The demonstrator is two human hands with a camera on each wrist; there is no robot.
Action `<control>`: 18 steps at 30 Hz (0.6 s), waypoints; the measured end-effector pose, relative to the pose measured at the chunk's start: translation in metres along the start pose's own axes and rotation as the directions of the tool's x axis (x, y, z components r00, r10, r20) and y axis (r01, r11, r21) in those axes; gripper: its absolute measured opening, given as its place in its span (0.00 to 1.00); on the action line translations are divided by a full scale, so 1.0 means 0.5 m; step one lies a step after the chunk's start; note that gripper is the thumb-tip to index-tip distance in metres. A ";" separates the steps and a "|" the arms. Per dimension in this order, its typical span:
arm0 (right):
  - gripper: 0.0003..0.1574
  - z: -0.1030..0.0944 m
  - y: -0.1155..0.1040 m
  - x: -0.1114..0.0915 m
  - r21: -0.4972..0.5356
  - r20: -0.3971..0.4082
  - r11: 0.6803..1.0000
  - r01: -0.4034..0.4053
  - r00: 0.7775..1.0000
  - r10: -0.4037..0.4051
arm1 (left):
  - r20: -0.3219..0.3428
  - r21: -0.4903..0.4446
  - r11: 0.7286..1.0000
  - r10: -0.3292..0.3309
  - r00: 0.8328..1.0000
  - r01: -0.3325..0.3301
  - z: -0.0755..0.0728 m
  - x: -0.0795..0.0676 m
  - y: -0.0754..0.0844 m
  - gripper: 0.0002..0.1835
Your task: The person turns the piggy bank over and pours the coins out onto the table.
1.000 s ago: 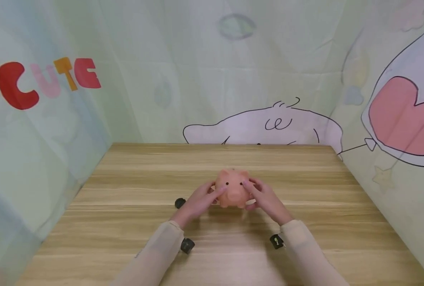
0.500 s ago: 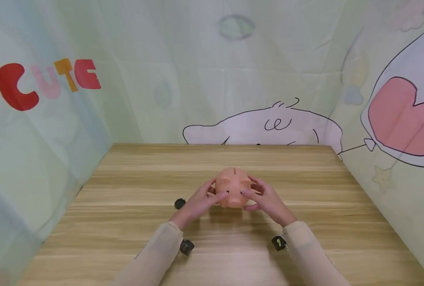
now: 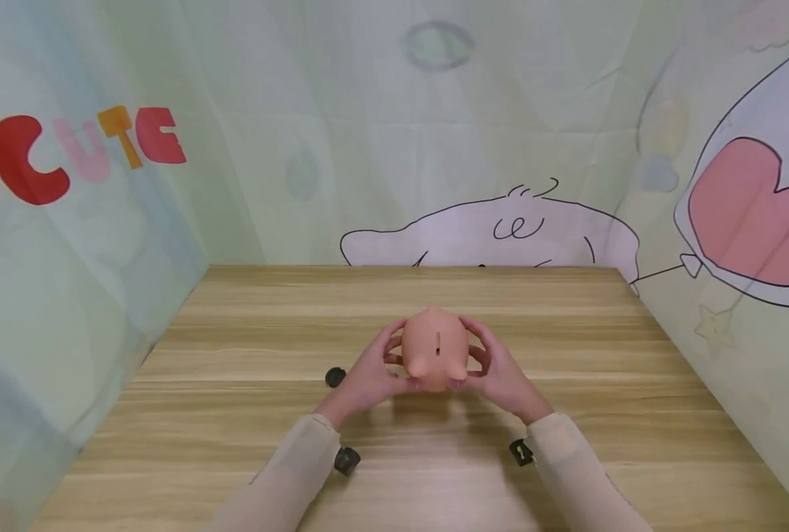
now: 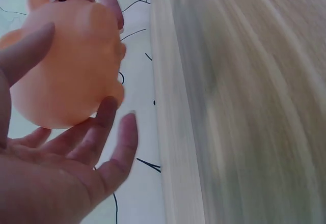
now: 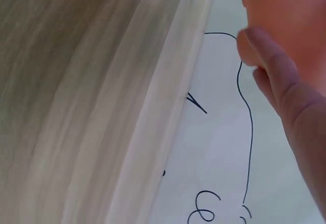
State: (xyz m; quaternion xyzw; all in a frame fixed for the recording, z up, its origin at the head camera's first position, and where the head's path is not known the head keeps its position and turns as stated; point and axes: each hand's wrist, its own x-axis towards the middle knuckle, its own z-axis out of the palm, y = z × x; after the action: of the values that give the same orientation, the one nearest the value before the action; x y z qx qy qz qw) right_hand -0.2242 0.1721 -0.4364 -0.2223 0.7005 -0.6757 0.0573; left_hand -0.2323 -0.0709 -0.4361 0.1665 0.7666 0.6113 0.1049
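Observation:
A pink piggy bank (image 3: 434, 343) is held between both hands above the table, its top with the coin slot turned toward the head camera. The left hand (image 3: 376, 373) grips its left side, thumb on the near end and fingers spread round the body. On the opposite side, the right hand (image 3: 501, 373) holds it in the same way. From the left wrist, the pig's body (image 4: 71, 66) shows with the thumb across it and fingers at a foot. Only part of the pig (image 5: 290, 20) shows in the right wrist view, with fingers (image 5: 277, 66) against a foot.
The wooden table (image 3: 268, 310) spreads beneath the hands. A small black round thing (image 3: 335, 377) is beside the left wrist. Small black devices sit by the sleeves, one at the left (image 3: 347, 461) and one at the right (image 3: 521, 452). Printed curtains (image 3: 288, 148) hang behind and at the sides.
The piggy bank has tipped forward in the hands: its face pointed at the head camera before, and now its slotted top does. Both thumbs have moved lower with it.

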 end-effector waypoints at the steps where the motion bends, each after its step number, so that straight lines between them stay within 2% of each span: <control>1: 0.62 0.001 0.000 -0.001 -0.007 0.001 1.000 0.022 1.000 -0.022 | -0.002 -0.001 1.000 0.023 1.000 -0.023 0.001 0.001 -0.001 0.54; 7: 0.62 0.009 -0.002 -0.007 -0.074 0.011 0.989 0.128 0.992 -0.128 | -0.034 0.015 0.993 0.116 0.993 -0.115 0.005 -0.001 -0.002 0.54; 13: 0.64 0.009 0.000 -0.009 -0.127 0.012 0.978 0.166 0.986 -0.166 | -0.039 0.067 0.988 0.139 0.990 -0.136 0.008 -0.004 0.003 0.53; 18: 0.65 0.005 -0.001 -0.009 -0.122 0.025 0.979 0.166 0.986 -0.165 | -0.020 0.041 0.989 0.145 0.989 -0.144 0.004 -0.006 0.005 0.52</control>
State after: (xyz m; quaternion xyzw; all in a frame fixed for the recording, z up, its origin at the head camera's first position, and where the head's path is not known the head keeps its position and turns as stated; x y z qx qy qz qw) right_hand -0.2191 0.1714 -0.4372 -0.2877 0.7196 -0.6319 -0.0078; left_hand -0.2283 -0.0699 -0.4344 0.2167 0.7655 0.6039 0.0481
